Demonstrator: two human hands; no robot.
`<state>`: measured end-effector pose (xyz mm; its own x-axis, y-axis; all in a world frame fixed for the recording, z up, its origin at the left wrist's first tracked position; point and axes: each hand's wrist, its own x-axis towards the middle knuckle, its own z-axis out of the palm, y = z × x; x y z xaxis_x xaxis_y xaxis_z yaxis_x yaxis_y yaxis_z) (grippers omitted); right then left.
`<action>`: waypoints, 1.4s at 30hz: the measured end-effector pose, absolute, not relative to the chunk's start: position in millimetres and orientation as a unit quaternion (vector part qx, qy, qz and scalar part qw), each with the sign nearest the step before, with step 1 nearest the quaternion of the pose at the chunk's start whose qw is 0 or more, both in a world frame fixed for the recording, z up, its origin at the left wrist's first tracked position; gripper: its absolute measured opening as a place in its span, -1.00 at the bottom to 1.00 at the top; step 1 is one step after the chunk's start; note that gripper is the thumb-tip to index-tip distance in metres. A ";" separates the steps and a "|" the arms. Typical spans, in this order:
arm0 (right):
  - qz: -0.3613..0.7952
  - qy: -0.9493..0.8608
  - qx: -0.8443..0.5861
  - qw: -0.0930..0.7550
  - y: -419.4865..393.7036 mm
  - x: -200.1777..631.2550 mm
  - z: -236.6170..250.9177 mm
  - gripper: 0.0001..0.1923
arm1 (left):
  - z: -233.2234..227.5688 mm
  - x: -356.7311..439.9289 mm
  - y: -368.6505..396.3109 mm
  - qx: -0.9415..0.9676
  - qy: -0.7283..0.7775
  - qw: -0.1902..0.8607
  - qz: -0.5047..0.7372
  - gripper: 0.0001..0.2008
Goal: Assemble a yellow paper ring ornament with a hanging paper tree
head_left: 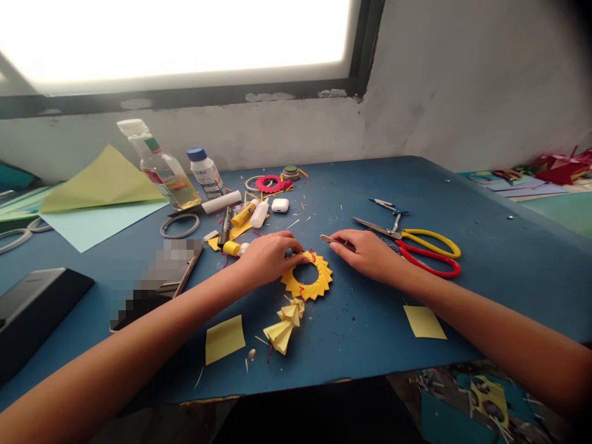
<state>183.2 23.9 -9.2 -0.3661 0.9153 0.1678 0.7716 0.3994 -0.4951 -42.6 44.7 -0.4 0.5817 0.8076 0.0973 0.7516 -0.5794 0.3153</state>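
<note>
Yellow paper ring (pixel 308 277) lies flat at middle of blue table (pixel 485 271), round, no clear long axis; folded pleats point outward all around. Left hand (pixel 268 256) palm down, fingers pinching ring's upper left edge. Right hand (pixel 367 251) palm down just right of ring, gripping thin stick (pixel 333 240), maybe wooden, lying left-right, tip toward ring.

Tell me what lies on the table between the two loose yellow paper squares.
In the head view, a folded yellow paper fan lies between the left square and the right square; otherwise bare blue table.
</note>
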 end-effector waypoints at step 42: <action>0.325 -0.778 -0.423 0.331 19.6 186.4 6.0 -0.74 | 18.5 -41.3 40.2 0.855 0.357 0.297 0.230 -0.73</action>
<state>186.4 19.6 6.0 -0.4234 0.8735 0.2404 0.4430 0.4311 -0.7861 -41.3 40.2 18.5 0.6384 0.7479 0.1818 0.4741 -0.5683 0.6725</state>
